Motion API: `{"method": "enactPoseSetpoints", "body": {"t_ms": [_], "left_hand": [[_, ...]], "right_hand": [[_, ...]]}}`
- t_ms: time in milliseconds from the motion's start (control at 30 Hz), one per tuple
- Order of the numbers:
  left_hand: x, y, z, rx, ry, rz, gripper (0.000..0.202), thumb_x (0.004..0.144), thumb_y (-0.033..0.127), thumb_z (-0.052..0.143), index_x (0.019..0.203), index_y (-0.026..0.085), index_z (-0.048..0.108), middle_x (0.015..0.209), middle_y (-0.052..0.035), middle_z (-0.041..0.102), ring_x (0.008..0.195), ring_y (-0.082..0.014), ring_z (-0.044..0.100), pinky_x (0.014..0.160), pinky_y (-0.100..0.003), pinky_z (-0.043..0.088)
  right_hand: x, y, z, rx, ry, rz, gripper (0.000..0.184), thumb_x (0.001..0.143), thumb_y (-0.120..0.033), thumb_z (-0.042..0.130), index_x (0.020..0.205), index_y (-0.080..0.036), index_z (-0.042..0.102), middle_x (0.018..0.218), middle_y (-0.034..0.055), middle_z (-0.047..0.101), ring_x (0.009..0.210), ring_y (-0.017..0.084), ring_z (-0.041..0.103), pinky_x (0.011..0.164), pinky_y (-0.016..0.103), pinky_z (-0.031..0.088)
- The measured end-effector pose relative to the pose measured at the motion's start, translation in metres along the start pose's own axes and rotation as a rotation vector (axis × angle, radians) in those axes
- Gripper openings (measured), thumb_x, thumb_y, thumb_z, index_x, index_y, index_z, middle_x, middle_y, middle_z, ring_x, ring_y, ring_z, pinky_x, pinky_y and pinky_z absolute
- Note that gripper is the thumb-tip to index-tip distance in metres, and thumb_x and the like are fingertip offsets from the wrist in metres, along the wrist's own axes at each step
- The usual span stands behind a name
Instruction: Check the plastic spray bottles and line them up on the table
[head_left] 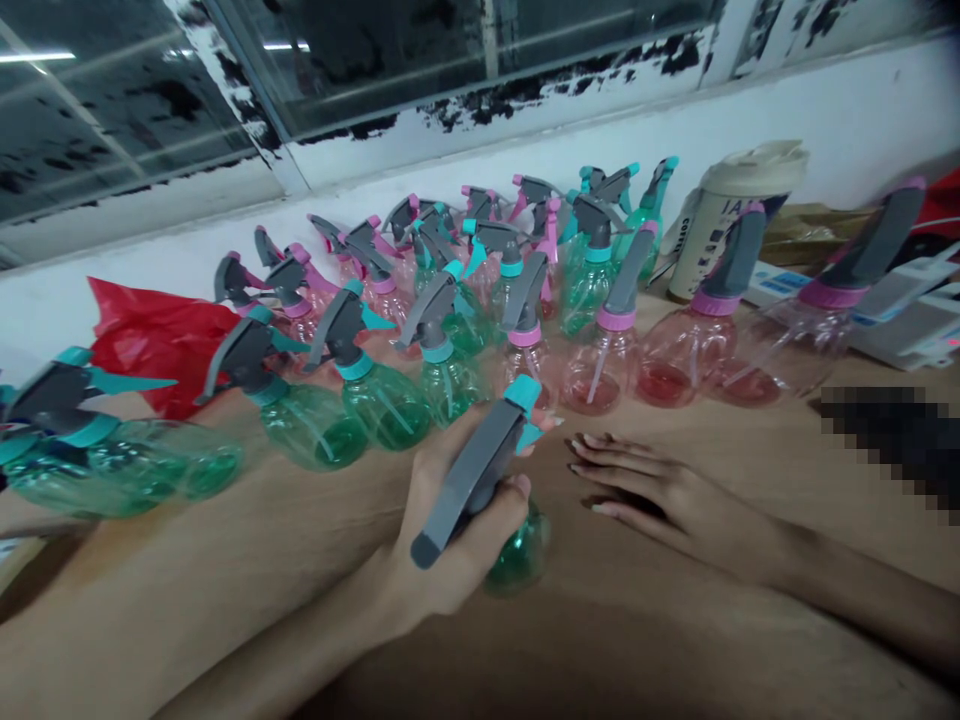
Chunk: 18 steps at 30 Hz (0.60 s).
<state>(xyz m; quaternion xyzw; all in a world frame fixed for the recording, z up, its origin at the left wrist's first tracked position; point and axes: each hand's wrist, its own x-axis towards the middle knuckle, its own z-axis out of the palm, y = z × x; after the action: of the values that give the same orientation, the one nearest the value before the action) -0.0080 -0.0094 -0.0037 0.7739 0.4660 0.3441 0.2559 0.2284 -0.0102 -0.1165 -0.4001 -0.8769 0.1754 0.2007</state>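
Observation:
My left hand (465, 520) is wrapped round the neck of a green spray bottle (517, 555) with a grey and teal trigger head. That bottle rests on or just above the wooden table (300, 580), its lower part partly hidden by the hand. Flat on the table to the right lies my right hand (667, 490), fingers stretched toward the held bottle and holding nothing. Just beyond it stand pink spray bottles (679, 355) with grey and pink heads. Green spray bottles (390, 400) with teal collars line up beyond my left hand.
More pink and green spray bottles crowd toward the white wall (360, 165) under the window. A red plastic bag (157, 345) lies at the left. Back right are a large cup (739, 210) and a white device (907, 310). A pixelated dark patch covers the right edge.

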Motion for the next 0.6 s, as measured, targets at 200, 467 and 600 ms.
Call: {"method": "enactPoseSetpoints", "body": {"t_ms": [200, 467, 600], "left_hand": [[-0.001, 0.0, 0.0001, -0.043, 0.039, 0.026, 0.011, 0.072, 0.023, 0.051, 0.081, 0.025, 0.057, 0.056, 0.0039, 0.051, 0.047, -0.0145, 0.048, 0.046, -0.028, 0.045], [-0.0006, 0.0, -0.0009, -0.069, 0.008, 0.074, 0.018, 0.074, 0.018, 0.049, 0.088, 0.024, 0.059, 0.072, 0.0017, 0.061, 0.057, -0.0138, 0.055, 0.058, -0.028, 0.05], [0.0005, -0.0005, -0.0017, -0.08, -0.008, 0.11, 0.016, 0.074, 0.015, 0.049, 0.084, 0.024, 0.058, 0.078, 0.0009, 0.062, 0.069, -0.0155, 0.06, 0.067, -0.029, 0.051]], "right_hand": [[0.0004, -0.002, -0.0017, 0.009, 0.018, 0.002, 0.038, 0.091, -0.034, 0.048, 0.128, -0.028, 0.05, 0.138, 0.0015, 0.047, 0.129, 0.02, 0.04, 0.108, 0.045, 0.033], [0.0008, -0.003, -0.001, 0.015, 0.026, 0.001, 0.038, 0.091, -0.033, 0.048, 0.128, -0.027, 0.051, 0.136, 0.0022, 0.049, 0.129, 0.02, 0.04, 0.108, 0.044, 0.033], [0.0005, -0.0027, -0.0011, 0.0, 0.011, 0.01, 0.039, 0.091, -0.034, 0.048, 0.129, -0.025, 0.05, 0.137, 0.0028, 0.048, 0.129, 0.02, 0.039, 0.109, 0.044, 0.033]]}}
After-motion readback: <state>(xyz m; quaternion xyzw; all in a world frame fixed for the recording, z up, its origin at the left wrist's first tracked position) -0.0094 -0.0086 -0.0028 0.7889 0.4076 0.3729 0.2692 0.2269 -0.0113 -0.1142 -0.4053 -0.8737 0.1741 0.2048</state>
